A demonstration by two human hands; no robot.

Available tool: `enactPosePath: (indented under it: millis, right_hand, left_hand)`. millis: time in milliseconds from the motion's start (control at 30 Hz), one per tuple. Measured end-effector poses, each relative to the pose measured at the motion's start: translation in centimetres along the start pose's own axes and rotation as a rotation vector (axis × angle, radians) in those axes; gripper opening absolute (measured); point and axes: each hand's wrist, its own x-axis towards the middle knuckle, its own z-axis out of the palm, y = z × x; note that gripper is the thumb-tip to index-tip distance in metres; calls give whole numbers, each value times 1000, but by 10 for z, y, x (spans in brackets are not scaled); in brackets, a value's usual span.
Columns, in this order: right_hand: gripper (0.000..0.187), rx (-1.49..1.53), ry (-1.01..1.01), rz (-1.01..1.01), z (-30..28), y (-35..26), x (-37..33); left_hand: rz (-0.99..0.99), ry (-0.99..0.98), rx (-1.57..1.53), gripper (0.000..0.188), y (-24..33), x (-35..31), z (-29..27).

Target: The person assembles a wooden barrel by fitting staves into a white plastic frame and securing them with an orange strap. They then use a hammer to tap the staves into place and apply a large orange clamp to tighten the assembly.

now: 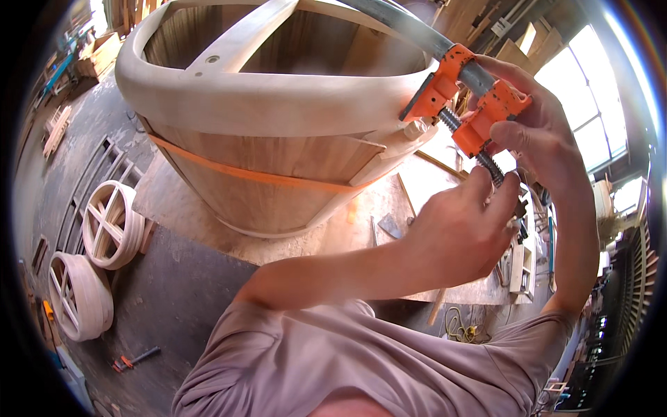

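Note:
A pipe clamp (481, 111) with an orange head, a grey pipe and a threaded screw lies across the top of a large pale wooden piece (278, 104). Its front jaw rests against the thick rounded rim on the right. My right hand (538, 128) wraps round the orange screw housing from the right side. Reaching across my body, my left hand (465, 226) closes its fingers on the lower end of the clamp's screw; the handle there is mostly hidden. An orange strap (257, 174) runs round the slatted wooden body below the rim.
The wooden piece stands on a plywood board (389, 208) with a scraper-like blade (390, 226) on it. Round wooden frames with crossbars (111, 226) sit on the floor at left, near a small clamp (135, 359). A yellow cord (458, 326) lies coiled at lower right.

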Motion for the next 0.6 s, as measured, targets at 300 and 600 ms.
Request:
enactPosePath:
  millis: [300, 600]
  right_hand:
    - [71, -165, 193, -59, 8, 8, -3]
    - [69, -257, 261, -69, 13, 13, -7]
  left_hand:
    - [150, -100, 1065, 58, -69, 30, -89]
    - [171, -122, 934, 61, -74, 34, -96]
